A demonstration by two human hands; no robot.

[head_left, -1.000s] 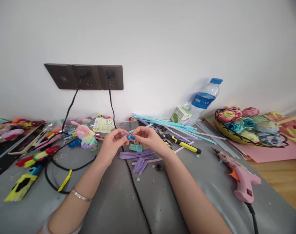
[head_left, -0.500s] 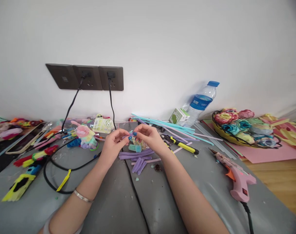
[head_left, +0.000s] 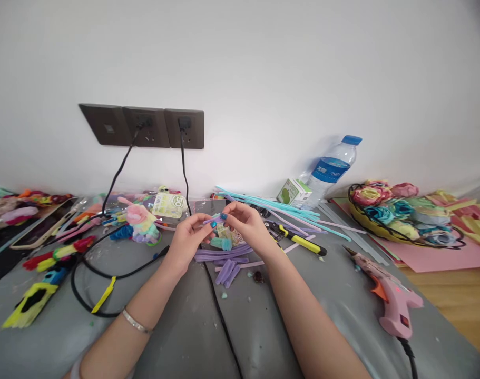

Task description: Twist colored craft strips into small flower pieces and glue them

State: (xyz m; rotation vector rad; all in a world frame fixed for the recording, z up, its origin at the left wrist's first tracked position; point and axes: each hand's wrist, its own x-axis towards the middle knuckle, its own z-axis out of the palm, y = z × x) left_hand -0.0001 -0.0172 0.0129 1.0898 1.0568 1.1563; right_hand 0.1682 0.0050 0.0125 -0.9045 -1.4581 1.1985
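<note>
Between my two hands, above the middle of the table, is a short purple pipe cleaner [head_left: 213,218], mostly covered by fingers. My left hand [head_left: 189,234] pinches it from the left with thumb and forefinger. From the right, my right hand [head_left: 247,223] pinches its other end. Just below them lie a bundle of long purple pipe cleaners [head_left: 219,255] and several short folded purple pieces [head_left: 227,272]. A small turquoise bundle [head_left: 221,243] rests beside a clear packet under the hands. Yellow-and-black pliers [head_left: 303,243] lie right of my right hand.
A pink hot glue gun [head_left: 400,302] with its cord lies at the right. Turquoise pipe cleaners [head_left: 279,204], a small box [head_left: 294,192] and a water bottle [head_left: 330,171] are along the wall. A basket of paper flowers [head_left: 356,218] stands far right. A black cable [head_left: 224,321] crosses the table.
The view has shifted slightly, so the surroundings sit a little differently in it. Both hands stay together, still pinching the purple pipe cleaner, with slightly changed finger positions.
</note>
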